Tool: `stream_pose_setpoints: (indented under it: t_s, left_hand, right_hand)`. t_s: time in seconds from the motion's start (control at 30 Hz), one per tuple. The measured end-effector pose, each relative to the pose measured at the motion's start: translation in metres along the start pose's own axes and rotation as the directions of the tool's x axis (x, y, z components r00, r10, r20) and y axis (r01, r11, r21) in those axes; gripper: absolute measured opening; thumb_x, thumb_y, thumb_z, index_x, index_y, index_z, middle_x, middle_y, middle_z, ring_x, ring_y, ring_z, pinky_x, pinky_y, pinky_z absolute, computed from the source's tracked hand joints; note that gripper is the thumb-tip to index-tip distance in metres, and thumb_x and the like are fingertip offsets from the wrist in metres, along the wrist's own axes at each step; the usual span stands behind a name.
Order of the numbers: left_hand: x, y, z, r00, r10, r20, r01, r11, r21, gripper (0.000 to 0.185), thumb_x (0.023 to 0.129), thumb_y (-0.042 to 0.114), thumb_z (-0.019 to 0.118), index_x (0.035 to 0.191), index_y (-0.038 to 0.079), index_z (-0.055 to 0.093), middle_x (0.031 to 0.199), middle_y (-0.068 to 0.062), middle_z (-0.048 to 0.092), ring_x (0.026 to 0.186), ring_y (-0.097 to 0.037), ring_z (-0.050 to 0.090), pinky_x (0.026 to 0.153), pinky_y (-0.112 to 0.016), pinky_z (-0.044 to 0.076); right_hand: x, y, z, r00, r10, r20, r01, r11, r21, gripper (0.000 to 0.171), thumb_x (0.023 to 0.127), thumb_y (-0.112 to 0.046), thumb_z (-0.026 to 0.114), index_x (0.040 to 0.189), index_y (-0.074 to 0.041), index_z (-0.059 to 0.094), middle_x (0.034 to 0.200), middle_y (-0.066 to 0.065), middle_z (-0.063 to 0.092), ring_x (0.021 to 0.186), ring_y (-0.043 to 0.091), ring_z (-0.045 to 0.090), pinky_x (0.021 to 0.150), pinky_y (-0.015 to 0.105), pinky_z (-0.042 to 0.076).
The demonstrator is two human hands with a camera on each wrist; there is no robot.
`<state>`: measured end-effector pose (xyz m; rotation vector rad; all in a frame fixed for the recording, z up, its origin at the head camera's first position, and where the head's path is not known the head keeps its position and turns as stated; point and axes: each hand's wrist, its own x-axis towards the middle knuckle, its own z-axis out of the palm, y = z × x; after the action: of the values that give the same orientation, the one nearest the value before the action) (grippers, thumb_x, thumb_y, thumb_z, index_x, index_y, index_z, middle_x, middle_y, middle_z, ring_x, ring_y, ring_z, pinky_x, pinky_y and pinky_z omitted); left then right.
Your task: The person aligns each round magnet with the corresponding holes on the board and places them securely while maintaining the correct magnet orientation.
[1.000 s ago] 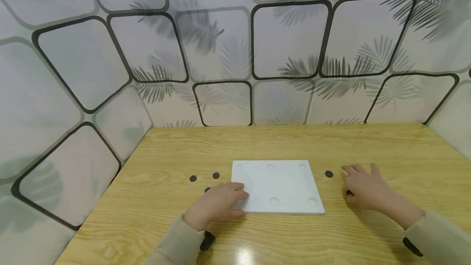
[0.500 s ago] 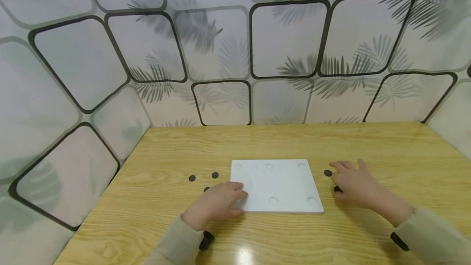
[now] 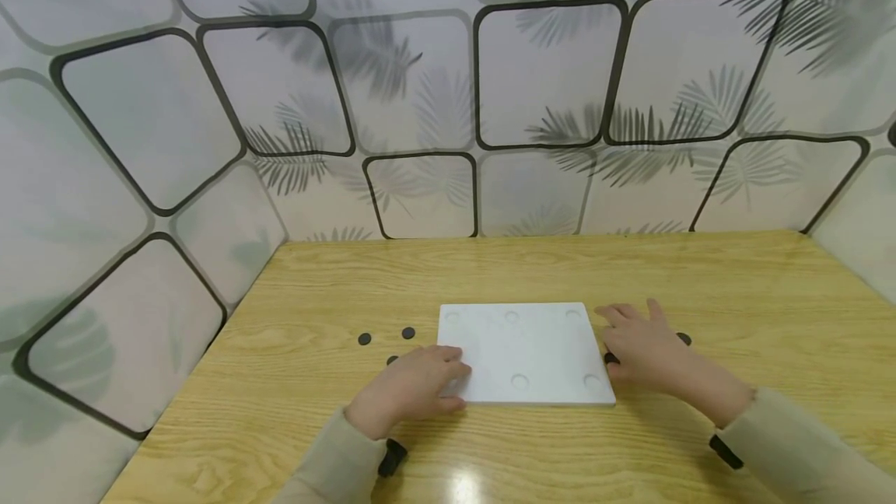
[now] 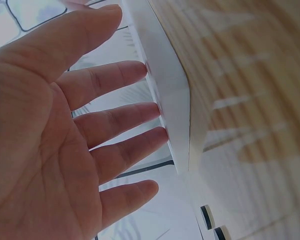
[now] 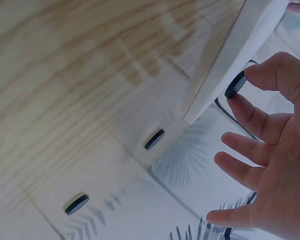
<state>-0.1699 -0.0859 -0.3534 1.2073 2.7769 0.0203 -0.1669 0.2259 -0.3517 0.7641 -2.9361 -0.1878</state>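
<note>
Two hands at one white board (image 3: 525, 352) on the tabletop (image 3: 700, 271).
Left hand (image 3: 413, 387) lay relaxed on its near-left corner; right hand (image 3: 644, 344) pinched a black disc (image 5: 235, 85); board's long axis ran left-right.

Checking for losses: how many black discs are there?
6 discs: three left of the white board, one pinched by fingers of the right hand, two on the table beside it. Others may be hidden.
</note>
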Motion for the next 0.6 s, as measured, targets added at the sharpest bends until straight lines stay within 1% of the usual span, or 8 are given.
stream_pose_setpoints:
  t_s: [0.1,0.27,0.4,0.5,0.6]
  left_hand:
    - [0.000,0.000,0.000,1.000,-0.005,0.002,0.005,1.000,-0.004,0.039,0.082,0.035,0.062,0.114,0.014,0.059,0.123,-0.007,0.050,0.114,-0.021,0.045,0.095,-0.032,0.036]
    - [0.000,0.000,0.000,1.000,-0.007,-0.005,0.007,1.000,-0.003,0.039,0.082,0.035,0.062,0.114,0.014,0.059,0.123,-0.006,0.051,0.114,-0.020,0.045,0.095,-0.032,0.036]
    - [-0.001,0.000,0.000,1.000,-0.006,-0.009,0.006,1.000,0.001,0.039,0.082,0.036,0.062,0.113,0.014,0.060,0.123,-0.006,0.051,0.113,-0.021,0.046,0.094,-0.032,0.037]
    - [0.000,0.000,0.001,1.000,-0.007,-0.007,0.007,1.000,0.005,0.039,0.081,0.036,0.062,0.113,0.014,0.060,0.123,-0.006,0.051,0.113,-0.020,0.046,0.094,-0.032,0.037]
    - [0.000,0.000,0.001,1.000,-0.004,-0.006,0.004,1.000,0.007,0.039,0.081,0.036,0.062,0.113,0.014,0.060,0.123,-0.006,0.051,0.113,-0.020,0.046,0.094,-0.031,0.037]
  right_hand:
    - [0.003,-0.004,-0.002,1.000,-0.010,0.007,0.010,1.000,0.008,0.033,0.069,-0.025,0.074,0.057,-0.019,0.043,0.120,0.018,0.048,0.111,0.036,0.041,0.082,0.071,0.021]
    - [0.005,-0.011,-0.007,0.999,-0.021,0.025,0.020,0.999,0.036,0.032,0.068,-0.019,0.071,0.057,-0.018,0.041,0.122,0.018,0.046,0.112,0.036,0.039,0.083,0.071,0.020]
    - [0.004,-0.015,-0.006,0.999,-0.039,0.018,0.039,0.999,0.035,0.033,0.068,-0.019,0.071,0.056,-0.019,0.040,0.121,0.018,0.047,0.113,0.035,0.040,0.083,0.072,0.020]
    - [0.004,-0.018,-0.004,0.998,-0.058,0.021,0.057,0.998,0.021,0.032,0.068,-0.020,0.070,0.056,-0.018,0.041,0.121,0.018,0.047,0.112,0.035,0.040,0.082,0.072,0.021]
    - [0.003,-0.020,-0.004,0.997,-0.076,0.030,0.075,0.997,0.030,0.030,0.069,-0.019,0.069,0.057,-0.018,0.042,0.121,0.018,0.046,0.112,0.036,0.040,0.082,0.072,0.021]
